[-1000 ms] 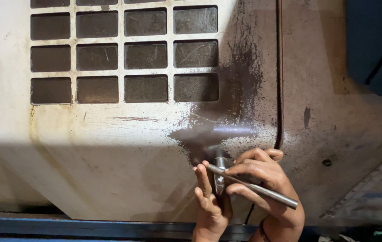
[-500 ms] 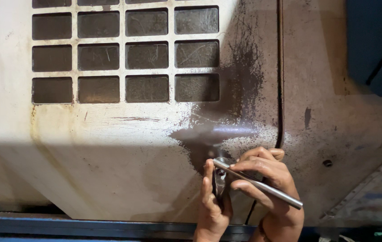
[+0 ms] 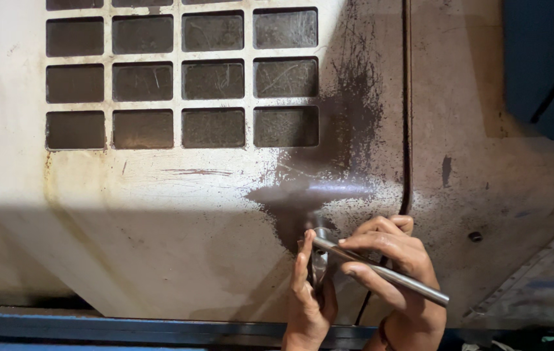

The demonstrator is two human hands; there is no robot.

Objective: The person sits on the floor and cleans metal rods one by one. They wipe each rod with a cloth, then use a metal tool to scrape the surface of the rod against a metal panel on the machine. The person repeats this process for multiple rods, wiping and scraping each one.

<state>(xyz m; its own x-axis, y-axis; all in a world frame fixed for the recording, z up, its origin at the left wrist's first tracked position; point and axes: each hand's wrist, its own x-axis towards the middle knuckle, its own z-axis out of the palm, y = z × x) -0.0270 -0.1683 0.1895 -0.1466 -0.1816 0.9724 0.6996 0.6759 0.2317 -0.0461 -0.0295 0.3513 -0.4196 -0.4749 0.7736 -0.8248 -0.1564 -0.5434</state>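
Note:
A worn cream metal panel (image 3: 160,214) fills the view, with a dark oily stain around a small metal fitting (image 3: 319,231). My left hand (image 3: 306,299) presses against the panel and grips a short metal piece (image 3: 319,263) just below that fitting. My right hand (image 3: 397,273) holds a long steel rod (image 3: 387,273) that runs from the short piece down to the right. The rod's left end meets the short piece at the top, forming a handle across it.
A grid of several rectangular vent openings (image 3: 183,78) sits in the upper left of the panel. A vertical seam (image 3: 408,97) separates a second, browner panel (image 3: 491,195). A blue frame rail (image 3: 127,328) runs along the bottom. A dark blue body (image 3: 547,65) stands at upper right.
The rod's free end has swung slightly down and to the right. Both hands stay at the fitting, my left fingers shifting a little along the short piece.

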